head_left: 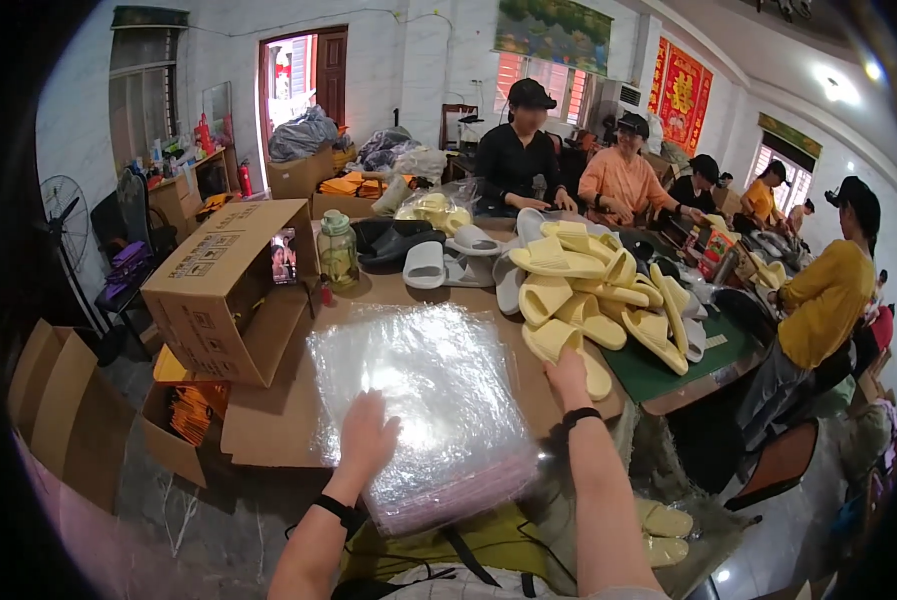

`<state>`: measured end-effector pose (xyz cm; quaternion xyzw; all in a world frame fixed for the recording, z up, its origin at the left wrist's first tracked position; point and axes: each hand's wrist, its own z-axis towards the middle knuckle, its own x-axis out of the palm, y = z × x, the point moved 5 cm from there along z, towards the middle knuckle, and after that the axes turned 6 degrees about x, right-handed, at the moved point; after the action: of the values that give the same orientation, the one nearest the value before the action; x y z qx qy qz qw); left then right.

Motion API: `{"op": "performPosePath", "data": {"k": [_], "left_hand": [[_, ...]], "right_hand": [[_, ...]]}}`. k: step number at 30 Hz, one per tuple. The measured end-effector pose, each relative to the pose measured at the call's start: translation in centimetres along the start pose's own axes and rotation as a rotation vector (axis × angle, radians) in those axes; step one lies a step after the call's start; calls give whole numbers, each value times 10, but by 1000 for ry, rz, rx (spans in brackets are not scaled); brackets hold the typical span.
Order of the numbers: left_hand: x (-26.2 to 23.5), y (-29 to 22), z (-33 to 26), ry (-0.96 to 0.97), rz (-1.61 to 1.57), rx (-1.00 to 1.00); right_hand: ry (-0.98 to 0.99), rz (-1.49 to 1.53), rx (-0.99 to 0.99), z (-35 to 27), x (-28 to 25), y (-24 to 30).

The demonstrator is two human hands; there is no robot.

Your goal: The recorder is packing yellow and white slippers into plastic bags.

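Note:
A stack of clear plastic bags [439, 370] lies in front of me on the cardboard-covered table. My left hand [369, 435] rests on its left part, open, fingers lying on the plastic. To the right is a heap of pale yellow slippers [589, 260]. My right hand [568, 376] is closed on a yellow slipper [552, 340] at the near edge of that heap; the slipper hides some of the fingers. White slippers [426, 265] and dark slippers [384, 243] sit behind the bags.
An open cardboard box [209, 290] with a phone [285, 255] at its opening stands at the left. Next to it is a green-tinted glass jar [338, 250]. Orange packages [194, 412] fill a lower box. Several people work along the far and right sides.

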<state>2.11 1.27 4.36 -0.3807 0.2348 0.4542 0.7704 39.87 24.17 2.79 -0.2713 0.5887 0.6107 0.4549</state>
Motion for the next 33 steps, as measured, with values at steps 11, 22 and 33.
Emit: {"op": "performPosePath", "data": {"k": [11, 22, 33], "left_hand": [[3, -2, 5, 82, -33, -16], [0, -2, -2, -72, 19, 27], [8, 4, 0, -16, -56, 28]], "right_hand": [[-73, 627, -205, -108, -21, 15], [-48, 908, -434, -167, -120, 136], [443, 490, -646, -211, -19, 182]]}}
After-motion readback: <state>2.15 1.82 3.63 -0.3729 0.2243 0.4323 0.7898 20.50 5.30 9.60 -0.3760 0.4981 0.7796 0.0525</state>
